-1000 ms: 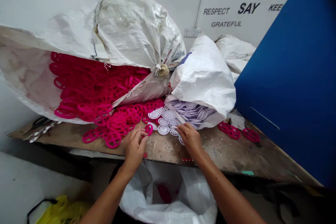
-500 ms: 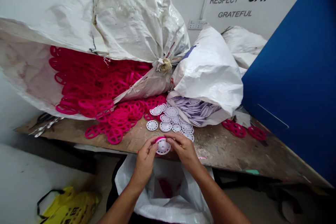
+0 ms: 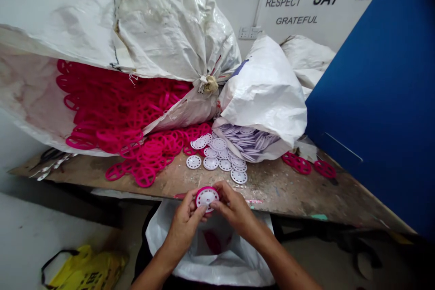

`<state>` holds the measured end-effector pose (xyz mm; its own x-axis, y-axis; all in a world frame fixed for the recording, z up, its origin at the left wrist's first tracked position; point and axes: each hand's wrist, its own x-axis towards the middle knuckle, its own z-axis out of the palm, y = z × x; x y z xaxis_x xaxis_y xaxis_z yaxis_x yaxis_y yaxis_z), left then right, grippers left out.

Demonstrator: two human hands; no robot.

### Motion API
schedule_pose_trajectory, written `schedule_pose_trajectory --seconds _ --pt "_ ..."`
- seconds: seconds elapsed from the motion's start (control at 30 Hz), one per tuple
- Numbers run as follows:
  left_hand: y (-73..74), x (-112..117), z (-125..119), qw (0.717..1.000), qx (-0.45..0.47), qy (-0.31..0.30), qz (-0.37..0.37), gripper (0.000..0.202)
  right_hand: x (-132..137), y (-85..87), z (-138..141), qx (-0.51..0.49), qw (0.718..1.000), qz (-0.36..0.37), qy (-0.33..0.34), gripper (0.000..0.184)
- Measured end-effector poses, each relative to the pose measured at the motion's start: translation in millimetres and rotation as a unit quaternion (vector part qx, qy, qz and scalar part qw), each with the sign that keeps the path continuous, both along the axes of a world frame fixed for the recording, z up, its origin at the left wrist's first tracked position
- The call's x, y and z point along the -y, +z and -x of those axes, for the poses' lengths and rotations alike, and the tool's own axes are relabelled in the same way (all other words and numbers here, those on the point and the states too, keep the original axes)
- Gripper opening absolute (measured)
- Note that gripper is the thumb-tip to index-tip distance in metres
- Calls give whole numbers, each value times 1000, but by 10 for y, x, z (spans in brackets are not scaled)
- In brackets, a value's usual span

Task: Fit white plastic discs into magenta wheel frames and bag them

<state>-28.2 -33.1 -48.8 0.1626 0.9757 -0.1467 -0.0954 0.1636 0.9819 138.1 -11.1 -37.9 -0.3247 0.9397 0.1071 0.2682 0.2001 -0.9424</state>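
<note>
Between both hands is a small plastic wheel, a white slotted disc [image 3: 207, 197] seated against a pink ring [image 3: 198, 194]. My left hand [image 3: 186, 215] grips its left and lower edge, thumb on the white face. My right hand [image 3: 233, 204] holds the right edge, with the thumb near the lower rim. Loose white discs [image 3: 210, 163] lie on the table just beyond, and pink spoked wheels [image 3: 145, 175] are heaped to their left. Below my hands a white sack [image 3: 159, 231] gapes, with pink pieces [image 3: 212, 241] inside.
A large sack [image 3: 176, 31] spills pink wheels onto the wooden table [image 3: 272, 195]; a smaller white sack [image 3: 268, 86] spills white discs. A blue panel [image 3: 367, 99] bounds the right side. More pink wheels [image 3: 324, 168] lie near it. A yellow bag [image 3: 91, 265] rests at lower left.
My hands have drawn the wheel slightly down and left, nearer me. Its white face now tilts up more, with both thumbs on or near it. The camera view has shifted a little.
</note>
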Motion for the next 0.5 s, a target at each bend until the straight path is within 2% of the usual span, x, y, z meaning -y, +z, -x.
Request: schedule_pose_trajectory --seconds 0.07,0.17,0.23,0.27,0.33,0.37,0.43,0.5 --pt "-45 65 17 1000 -13 -4 2 40 68 -15 -13 24 1000 -4 11 18" --pt "-47 137 98 996 -56 -74 18 38 58 39 -52 89 994 0 61 18" --pt "11 138 235 985 -137 -107 -2 39 -61 106 -74 135 988 -18 74 14" --pt "50 117 335 977 -189 -90 -29 39 -153 135 -76 159 985 -38 58 12" --pt "117 32 594 948 -296 23 -112 30 -370 160 -54 222 970 -97 -10 14" --pt "134 -28 744 921 -342 103 -155 23 -481 151 -31 261 956 -131 -43 17" --pt "115 -165 1045 848 -413 246 -224 18 -671 93 25 341 917 -190 -80 25" --pt "31 -305 1296 794 -455 309 -257 20 -798 4 73 413 879 -222 -87 33"
